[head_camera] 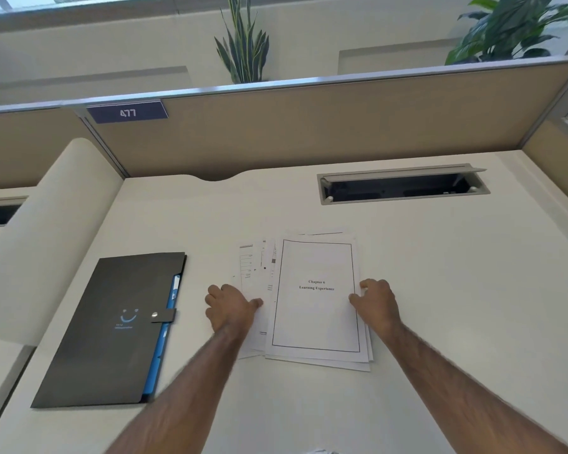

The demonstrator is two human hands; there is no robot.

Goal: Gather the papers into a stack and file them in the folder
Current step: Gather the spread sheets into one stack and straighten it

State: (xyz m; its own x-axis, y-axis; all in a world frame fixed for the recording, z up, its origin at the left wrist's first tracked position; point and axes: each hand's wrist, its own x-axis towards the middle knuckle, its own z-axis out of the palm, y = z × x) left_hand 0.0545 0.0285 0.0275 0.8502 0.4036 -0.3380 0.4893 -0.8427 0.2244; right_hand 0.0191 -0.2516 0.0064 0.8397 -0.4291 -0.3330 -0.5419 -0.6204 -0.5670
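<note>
Papers: loose pile of white printed sheets, mid-desk, near the front edge of the white desk. Not squared, several sheets fan out to the left from under the top one, and a few edges stick out at the far and right-near sides. Top sheet has a thin black border frame and centred text "Chapter 6 / Learning Experience". Fanned sheets show table lines and small print, too small to read.

Left hand: on the left edge of the fanned sheets, fingers curled, thumb tip pressing down on the paper. Not gripping anything I can see.

Right hand: at the right edge of the top sheet, fingers bent and close together, fingertips touching the paper edge. Can't tell if it pinches any sheet.

Folder: dark grey, closed, flat on the desk well left of the pile, tilted. Snap-button tab on its right edge, blue inner pockets showing along that edge. Blue smile logo on the cover, wording under it illegible.

Partition nameplate at far left reads "477".
</note>
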